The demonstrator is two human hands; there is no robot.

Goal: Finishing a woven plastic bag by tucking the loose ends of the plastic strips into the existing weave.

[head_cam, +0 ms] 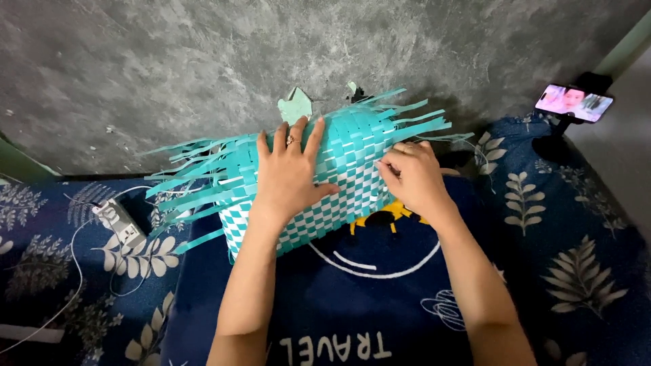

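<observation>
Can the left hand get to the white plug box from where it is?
Probably yes. The left hand lies flat on the woven basket, and the white plug box sits uncovered on the leafy cloth beside it.

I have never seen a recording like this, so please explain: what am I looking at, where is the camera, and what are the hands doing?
There is no machine here. One camera sits on a person's head and looks down at their two bare arms. The left hand lies flat, fingers spread, on a half-woven basket of turquoise and white strips; loose strip ends stick out at its far side. The right hand pinches at the weave on the basket's right side. The basket rests on a dark blue cloth with a leaf pattern. To the left lies a white power strip with a cable. At the upper right, a phone on a stand shows a lit screen.
</observation>
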